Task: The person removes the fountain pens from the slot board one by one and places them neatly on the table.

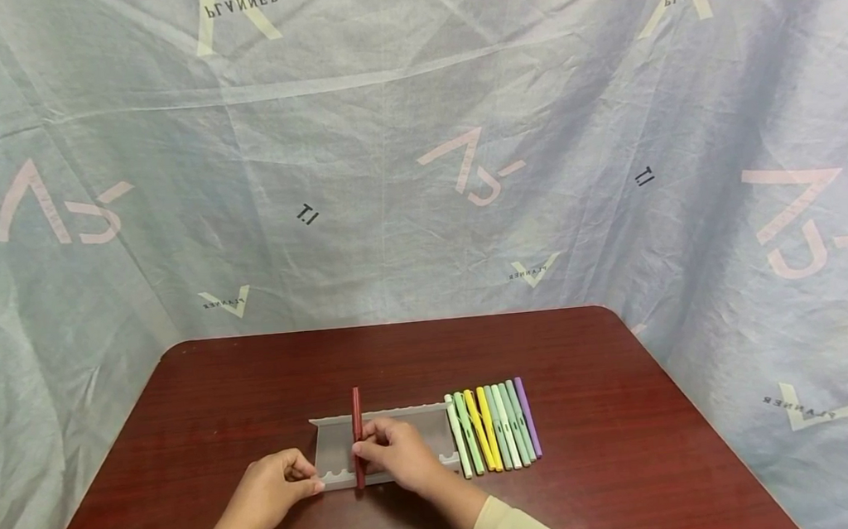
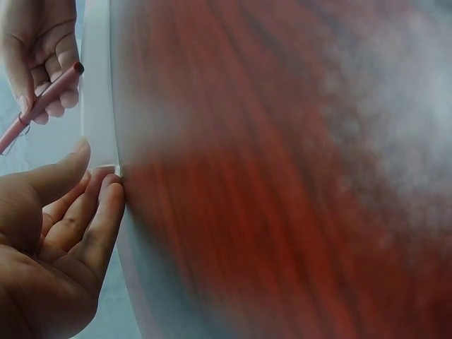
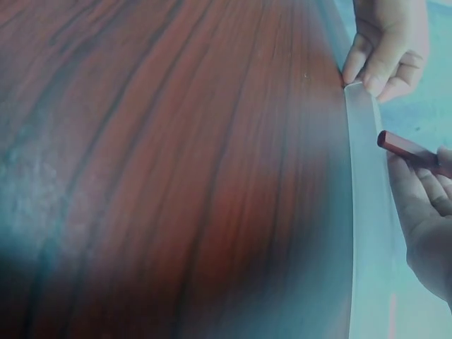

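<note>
A light grey pen tray (image 1: 438, 417) with notched long edges lies on the table. My left hand (image 1: 273, 488) pinches its near left corner between thumb and fingers; in the left wrist view the fingertips (image 2: 111, 185) are right at the tray's end. Over the left part of the tray my right hand (image 1: 397, 453) holds a dark red pen (image 1: 357, 411) between thumb and fingers. The pen runs across the tray, from beyond its far edge to its near edge. In the right wrist view, the pen's dark end (image 3: 395, 143) points out past the fingers.
Several pens lie side by side just right of the tray: light green pens (image 1: 470, 435), yellow pens (image 1: 488, 434), grey-green pens and a purple pen (image 1: 528, 418) at the far right. A grey printed cloth (image 1: 380, 177) hangs behind and beside the dark red-brown table (image 1: 590, 376).
</note>
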`<state>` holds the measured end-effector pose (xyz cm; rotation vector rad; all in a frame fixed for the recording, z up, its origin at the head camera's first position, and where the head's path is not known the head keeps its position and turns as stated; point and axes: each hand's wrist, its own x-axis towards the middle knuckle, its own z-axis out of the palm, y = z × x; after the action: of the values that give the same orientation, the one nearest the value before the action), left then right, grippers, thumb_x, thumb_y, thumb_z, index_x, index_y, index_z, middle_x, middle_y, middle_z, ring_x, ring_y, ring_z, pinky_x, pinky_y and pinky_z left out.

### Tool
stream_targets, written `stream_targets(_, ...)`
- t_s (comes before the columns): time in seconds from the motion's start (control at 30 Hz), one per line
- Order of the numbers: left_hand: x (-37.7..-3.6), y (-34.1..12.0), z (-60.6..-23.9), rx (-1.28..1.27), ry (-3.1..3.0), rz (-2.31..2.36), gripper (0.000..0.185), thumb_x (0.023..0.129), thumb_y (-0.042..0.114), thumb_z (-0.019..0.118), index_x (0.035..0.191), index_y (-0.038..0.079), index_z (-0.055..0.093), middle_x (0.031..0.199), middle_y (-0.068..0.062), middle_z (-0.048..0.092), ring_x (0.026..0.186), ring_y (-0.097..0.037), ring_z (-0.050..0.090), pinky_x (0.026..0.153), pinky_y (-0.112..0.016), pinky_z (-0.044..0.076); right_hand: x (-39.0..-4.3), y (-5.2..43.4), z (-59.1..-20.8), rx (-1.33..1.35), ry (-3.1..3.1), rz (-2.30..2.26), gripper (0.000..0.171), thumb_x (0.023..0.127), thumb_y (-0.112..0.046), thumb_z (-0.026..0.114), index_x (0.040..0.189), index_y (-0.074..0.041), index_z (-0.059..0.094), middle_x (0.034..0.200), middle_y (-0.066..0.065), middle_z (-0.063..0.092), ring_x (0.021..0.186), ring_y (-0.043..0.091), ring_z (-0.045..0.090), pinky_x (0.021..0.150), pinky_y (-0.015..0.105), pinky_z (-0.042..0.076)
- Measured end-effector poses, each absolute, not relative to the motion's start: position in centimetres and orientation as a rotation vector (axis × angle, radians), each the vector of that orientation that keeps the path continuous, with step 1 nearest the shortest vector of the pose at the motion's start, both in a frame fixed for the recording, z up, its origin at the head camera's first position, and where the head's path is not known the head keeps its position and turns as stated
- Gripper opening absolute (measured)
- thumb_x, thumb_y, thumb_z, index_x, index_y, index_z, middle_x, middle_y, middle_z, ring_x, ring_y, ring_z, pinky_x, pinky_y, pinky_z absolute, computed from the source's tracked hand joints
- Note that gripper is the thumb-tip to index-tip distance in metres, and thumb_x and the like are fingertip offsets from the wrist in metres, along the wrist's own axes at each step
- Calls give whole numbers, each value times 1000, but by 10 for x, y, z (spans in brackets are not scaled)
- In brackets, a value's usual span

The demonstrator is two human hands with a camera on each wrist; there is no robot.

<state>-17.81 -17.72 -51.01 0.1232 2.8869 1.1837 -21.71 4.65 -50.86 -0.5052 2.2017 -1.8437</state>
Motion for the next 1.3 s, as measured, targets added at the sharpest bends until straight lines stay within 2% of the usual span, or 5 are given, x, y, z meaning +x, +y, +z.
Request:
stream_targets(0.3, -177, -176, -509, 102, 2898, 1165, 20, 75, 28, 84, 77, 23, 64, 73, 14, 64, 69, -3, 55, 64, -23, 44, -217, 60, -508, -492, 2204, -1851, 11, 92, -10, 67, 94, 0, 64, 86, 14, 70, 76, 17, 69, 70, 34, 59)
stream_targets(0.63, -177, -176, -509, 115, 2905, 1170, 20, 75, 29, 84, 77, 24, 65, 73, 16, 65, 69, -1, 57, 65, -22, 44, -218, 80, -509, -436, 2180, -1875, 12, 94, -10, 65, 97, 2, 63, 91, 18, 71, 82, 28, 71, 74, 42, 58)
stream_targets(0.8, -177, -176, -508, 121, 2907, 1172, 20, 74, 30, 84, 77, 23, 65, 73, 15, 65, 69, -1, 56, 64, -22, 44, -217, 93, -509, -419, 2185, -1888, 14, 93, -11, 66, 98, 2, 63, 91, 18, 71, 81, 24, 72, 75, 43, 58)
stream_targets(1.07, -176, -176, -509, 105, 2904, 1187, 20, 74, 29, 84, 76, 24, 65, 73, 15, 65, 68, -1, 56, 64, -22, 44, -216, 106, -508, -409, 2170, -1896, 17, 94, -13, 66, 100, 2, 63, 92, 18, 71, 84, 21, 71, 76, 38, 58)
stream_targets(1.3, -178, -176, -511, 115, 2906, 1175, 19, 75, 27, 83, 76, 25, 65, 72, 17, 64, 68, 0, 56, 65, -22, 44, -216, 120, -510, -404, 2172, -1902, 23, 94, -12, 65, 105, 8, 62, 94, 23, 70, 86, 25, 71, 76, 38, 58)
